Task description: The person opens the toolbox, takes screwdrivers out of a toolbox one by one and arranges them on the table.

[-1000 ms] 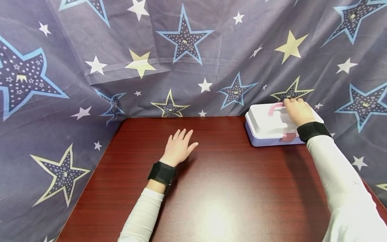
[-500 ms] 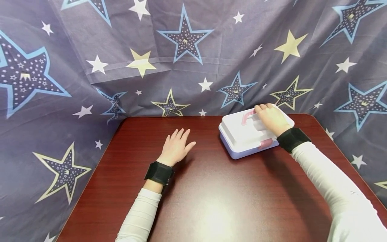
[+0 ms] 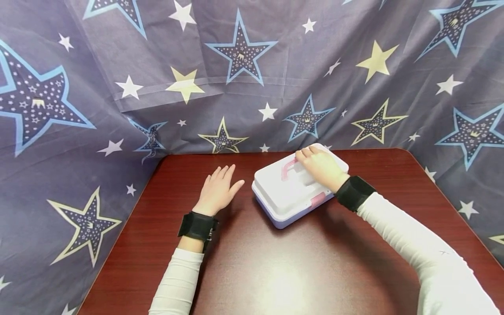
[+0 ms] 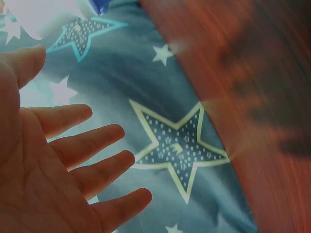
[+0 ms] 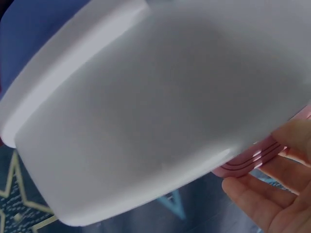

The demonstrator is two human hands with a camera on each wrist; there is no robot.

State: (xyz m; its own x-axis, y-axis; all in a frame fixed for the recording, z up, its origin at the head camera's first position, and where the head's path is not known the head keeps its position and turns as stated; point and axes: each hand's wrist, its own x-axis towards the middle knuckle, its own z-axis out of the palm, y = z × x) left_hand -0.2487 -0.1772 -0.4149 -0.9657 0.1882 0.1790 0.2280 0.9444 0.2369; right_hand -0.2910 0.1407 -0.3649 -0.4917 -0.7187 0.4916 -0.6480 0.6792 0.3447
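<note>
A lidded storage box (image 3: 271,188) with a white top and a lavender base sits toward the back middle of the table, turned at an angle. My right hand (image 3: 320,166) grips its pink carry handle (image 3: 288,168) from above; in the right wrist view the fingers curl round the handle (image 5: 252,158) beside the white lid (image 5: 160,107). A pink latch (image 3: 318,200) shows on the front side. To the left of the box, my left hand (image 3: 215,191) is held with fingers straight and spread, holding nothing; its palm (image 4: 43,170) faces the left wrist camera.
The dark red wooden table (image 3: 157,245) runs back to a grey-blue star-patterned cloth (image 3: 252,100) that hangs behind it and along both sides. A bright light reflection lies on the front middle of the tabletop.
My right hand has brought the box from the back right corner leftward and nearer, turning it on the way. The left hand has shifted slightly left, fingers still spread.
</note>
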